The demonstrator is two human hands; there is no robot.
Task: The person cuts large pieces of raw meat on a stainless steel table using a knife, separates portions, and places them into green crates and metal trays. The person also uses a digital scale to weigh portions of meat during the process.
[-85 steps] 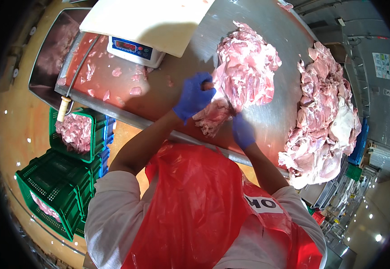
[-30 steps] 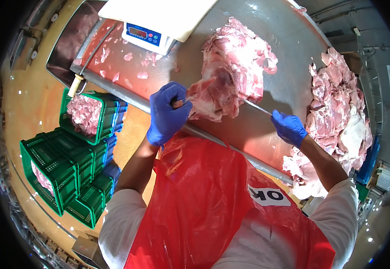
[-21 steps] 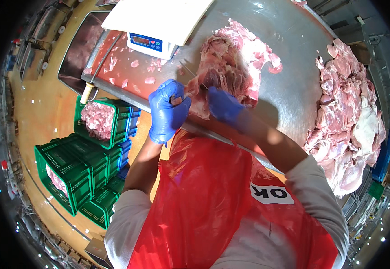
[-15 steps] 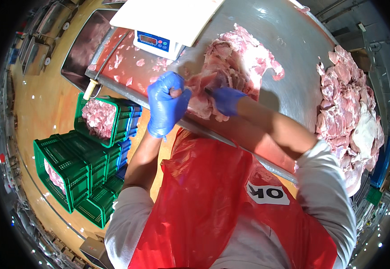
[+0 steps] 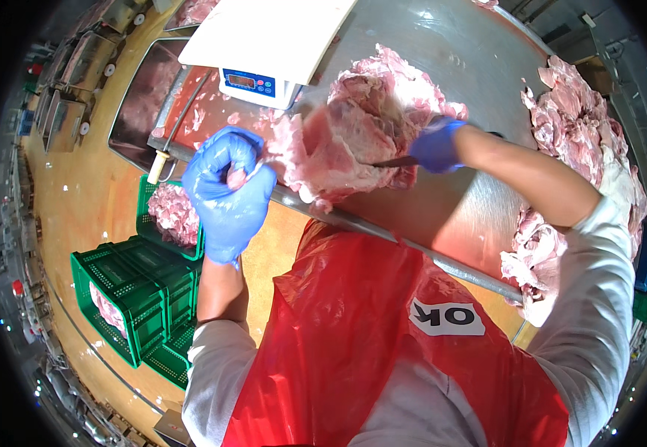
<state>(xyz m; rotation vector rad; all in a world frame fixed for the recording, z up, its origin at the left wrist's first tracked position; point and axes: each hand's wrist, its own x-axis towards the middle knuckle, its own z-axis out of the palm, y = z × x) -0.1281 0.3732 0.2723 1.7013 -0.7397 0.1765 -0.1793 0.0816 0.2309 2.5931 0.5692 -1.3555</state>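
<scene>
My left hand (image 5: 227,190), in a blue glove, is closed on the left end of a large piece of raw pink meat (image 5: 323,153); a bit of it bulges between thumb and fingers. The piece stretches from that fist across the front edge of the steel table. My gloved right hand (image 5: 439,145) is wrapped round the handle of a knife (image 5: 394,162), mostly hidden in the grip. Its dark blade points left and lies against the meat. More raw meat (image 5: 409,82) with pale fat sits behind.
A scale (image 5: 253,82) with a white platform stands back left on the table (image 5: 480,67). A large meat pile (image 5: 577,127) lies at the right. Green crates (image 5: 137,287) holding meat are stacked low left, near a wooden-handled tool (image 5: 158,165) at the table's edge.
My left hand has moved left and slightly down, stretching the meat. My right hand has shifted right and up with the knife, whose blade now shows. The view has shifted slightly.
</scene>
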